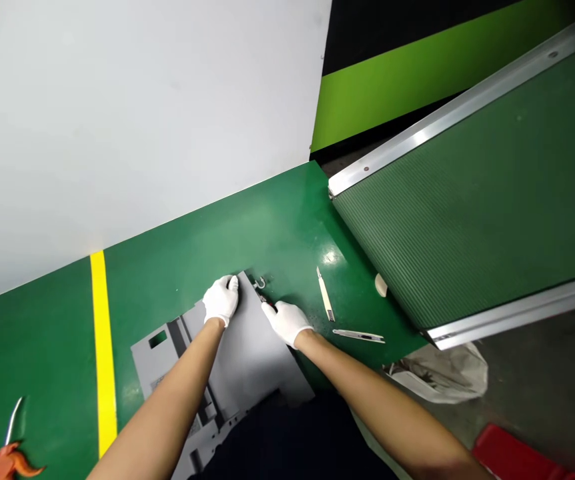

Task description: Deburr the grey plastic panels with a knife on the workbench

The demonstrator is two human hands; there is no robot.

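Grey plastic, moulded with slots and raised ribs, makes up the large panel (247, 357) that lies on the green worktop (177, 253) in front of the person, its lower end running to the dark clothing (292, 440) at the bottom of the view. The left hand (221, 298), in a white glove, rests on the panel's far end with its fingers bent; whether it grips the edge or only presses down, one cannot tell. The right hand (287, 322), gloved likewise, is closed around a small dark-and-red tool (266, 302) at the panel's right edge, most of it hidden by the fingers. Just beyond that tool, near the panel's far corner, sits a small curled pale piece (260, 283).

To the right of the right hand, two slim cutters lie apart on the worktop: a cream one (325, 295) pointing away from the person and a greyish one (358, 335) lying nearly crosswise. Farther right, a ribbed green conveyor belt (467, 200) runs between metal rails. Well to the left, past a yellow stripe (103, 347), lies an orange-handled air gun (7, 460).
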